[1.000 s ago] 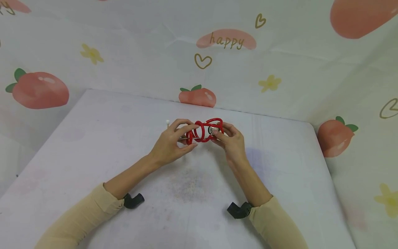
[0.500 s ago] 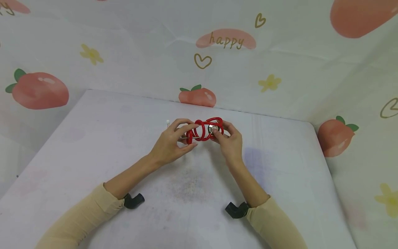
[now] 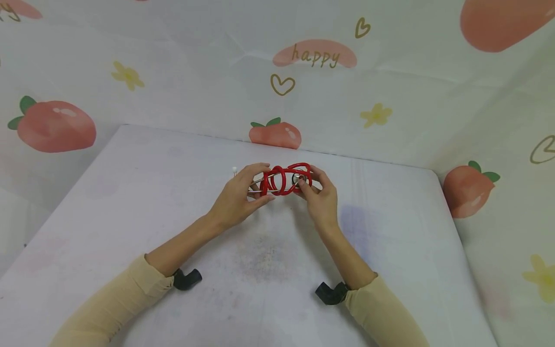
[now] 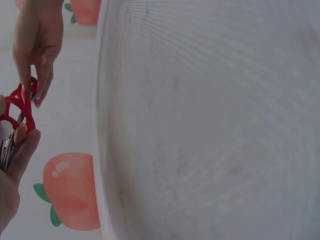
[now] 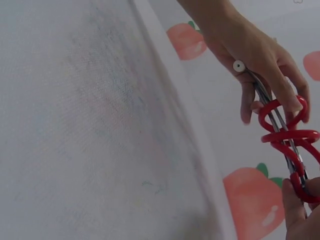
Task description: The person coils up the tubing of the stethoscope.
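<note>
Both hands hold a stethoscope, its red tubing wound in loops round the metal ear tubes. My left hand grips the left end, thumb below and fingers above the tubing. A white eartip sticks up behind that hand; in the right wrist view an eartip shows beside the hand. At the other end, my right hand pinches the round silver chestpiece with its thumb in front, next to a red loop. The left wrist view shows only part of the tubing. Some right fingertips are hidden behind the loops.
A white-covered table lies beneath the hands, with dark smudges near its middle. Behind it hangs a white backdrop printed with fruit, hearts and flowers. A black curved piece sits at each sleeve cuff.
My left fingers have shifted back leftward along the tubing, uncovering more of the loop and metal tubes. My right hand has tilted slightly, its thumb staying on the chestpiece.
</note>
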Available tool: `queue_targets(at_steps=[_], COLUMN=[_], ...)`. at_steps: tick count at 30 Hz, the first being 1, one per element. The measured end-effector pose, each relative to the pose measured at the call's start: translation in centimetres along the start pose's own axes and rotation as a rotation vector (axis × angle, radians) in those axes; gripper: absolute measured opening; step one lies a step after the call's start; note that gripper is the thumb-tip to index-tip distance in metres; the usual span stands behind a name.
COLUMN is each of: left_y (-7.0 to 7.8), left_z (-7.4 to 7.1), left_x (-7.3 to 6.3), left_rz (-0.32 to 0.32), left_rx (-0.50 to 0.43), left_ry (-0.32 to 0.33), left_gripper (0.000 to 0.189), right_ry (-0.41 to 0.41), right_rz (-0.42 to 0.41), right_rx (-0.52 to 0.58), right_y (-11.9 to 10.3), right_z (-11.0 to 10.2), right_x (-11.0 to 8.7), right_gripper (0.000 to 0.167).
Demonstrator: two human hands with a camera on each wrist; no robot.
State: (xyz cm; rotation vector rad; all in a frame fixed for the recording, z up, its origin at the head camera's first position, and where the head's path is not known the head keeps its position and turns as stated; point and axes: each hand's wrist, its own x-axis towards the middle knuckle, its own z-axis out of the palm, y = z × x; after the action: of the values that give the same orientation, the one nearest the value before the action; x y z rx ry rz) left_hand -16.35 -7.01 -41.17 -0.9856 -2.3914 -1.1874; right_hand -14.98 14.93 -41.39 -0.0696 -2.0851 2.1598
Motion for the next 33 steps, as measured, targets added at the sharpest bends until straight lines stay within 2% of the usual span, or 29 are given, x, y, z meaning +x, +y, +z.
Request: queue_targets(at_steps=[5,14,19,23,28,33], left_y=[-0.1,-0.3,-0.3,-0.3,-0.4,-0.7], left_z=[0.0,0.2,0.2,0.0,-0.1,-0.1], left_x=[0.0,0.0,0.0,-0.1,-0.1,0.0], left_rz=[0.004,0.027,0.010,-0.021,-0.041,-0.052], left_rx=[-0.059,-0.048,-0.029,0.003,0.013,-0.002], left_ry=[0.000,-0.002,-0.009,-0.029,-0.051,-0.056], left_gripper=[0.066,0.068,0.066,0.067,0.068,0.068], right_ry=[-0.027,-0.005,0.021,0.022,-0.005,-0.105], right_rz=[0.001,-0.037,-0.038,0.014,0.040,0.019], right_rx=[0.017,-0.018,-0.028,-0.035,-0.014,-0.052], right_y=[-0.1,0.0,0.2,0.3,0.2,0.1], right_z=[-0.1,0.1,0.0,-0.4,-0.8,-1.7], right_x=[0.0,0.1,0.1,-0.1,-0.2,-0.1], right_gripper=[0.045,0.034,0.028,0.033,0.051,0.054])
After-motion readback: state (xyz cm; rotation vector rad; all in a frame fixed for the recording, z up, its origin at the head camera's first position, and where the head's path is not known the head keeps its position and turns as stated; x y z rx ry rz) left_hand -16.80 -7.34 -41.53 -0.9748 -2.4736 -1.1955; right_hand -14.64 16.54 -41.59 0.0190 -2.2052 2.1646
